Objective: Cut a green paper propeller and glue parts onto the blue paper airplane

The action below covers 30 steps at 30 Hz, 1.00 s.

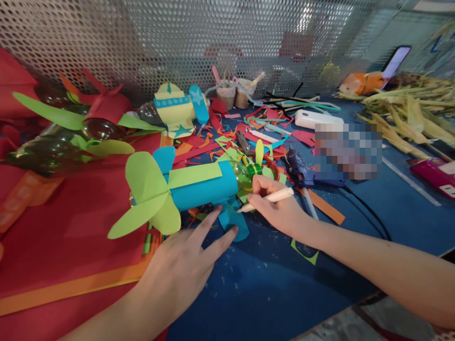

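My right hand [275,203] is closed around a pale pen [279,195], its tip at the star [231,208] on the blue paper wing [237,231]; I cannot tell whether it touches. My left hand [181,258] is apart from it, fingers spread, two fingertips resting at the wing's near side. That seems the right brace: light pressure beside the mark, so the paper doesn't flex or crease. I'd draw with short strokes, pen slanted low, and keep my fingertips off any wet line.

The wing juts toward me from the bottle plane [199,189], which lies sideways on the blue surface [249,303], green tail to my left and green cap [254,169] to my right. Being round, it may roll, so a steady hold matters. Paper scraps [194,148] lie beyond it, and the glue gun [298,163] sits past my right hand; I'd mind its nozzle and cord. The cream plane [173,112] farther back, starred too, could guide my spacing.
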Tool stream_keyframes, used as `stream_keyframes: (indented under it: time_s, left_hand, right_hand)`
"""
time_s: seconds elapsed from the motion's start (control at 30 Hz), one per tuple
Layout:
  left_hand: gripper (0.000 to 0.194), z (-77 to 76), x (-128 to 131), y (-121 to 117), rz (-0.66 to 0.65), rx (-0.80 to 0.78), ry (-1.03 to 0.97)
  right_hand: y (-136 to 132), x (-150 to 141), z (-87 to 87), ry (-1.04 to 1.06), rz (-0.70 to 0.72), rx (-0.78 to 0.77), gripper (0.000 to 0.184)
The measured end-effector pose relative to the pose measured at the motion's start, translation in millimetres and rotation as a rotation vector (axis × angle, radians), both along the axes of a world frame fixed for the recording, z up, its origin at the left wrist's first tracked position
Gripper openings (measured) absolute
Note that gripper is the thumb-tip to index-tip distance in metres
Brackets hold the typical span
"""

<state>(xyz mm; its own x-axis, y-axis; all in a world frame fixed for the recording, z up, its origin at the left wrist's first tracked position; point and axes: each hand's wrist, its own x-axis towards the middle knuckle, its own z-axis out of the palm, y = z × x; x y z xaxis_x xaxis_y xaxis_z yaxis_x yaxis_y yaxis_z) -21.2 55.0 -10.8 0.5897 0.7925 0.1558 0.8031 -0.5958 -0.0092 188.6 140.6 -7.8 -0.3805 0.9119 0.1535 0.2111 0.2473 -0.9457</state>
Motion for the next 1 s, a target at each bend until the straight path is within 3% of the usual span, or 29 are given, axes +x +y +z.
stream_keyframes:
  time_s: [0.33,0.63,1.0]
  left_hand:
    - [0.053,4.1,0.9,1.3,-0.006,-0.004,0.009]
    - [0.054,-4.3,-1.3,-0.4,-0.007,0.017,-0.005]
    - [0.053,3.0,0.7,1.3,-0.017,0.024,0.018]
  right_hand:
    - [0.8,0.4,-1.8,0.015,-0.001,-0.002,0.026]
    - [-0.3,0.1,-3.1,-0.013,0.013,0.002,0.025]
    - [0.5,-0.5,-0.6,-0.033,0.025,0.015,0.025]
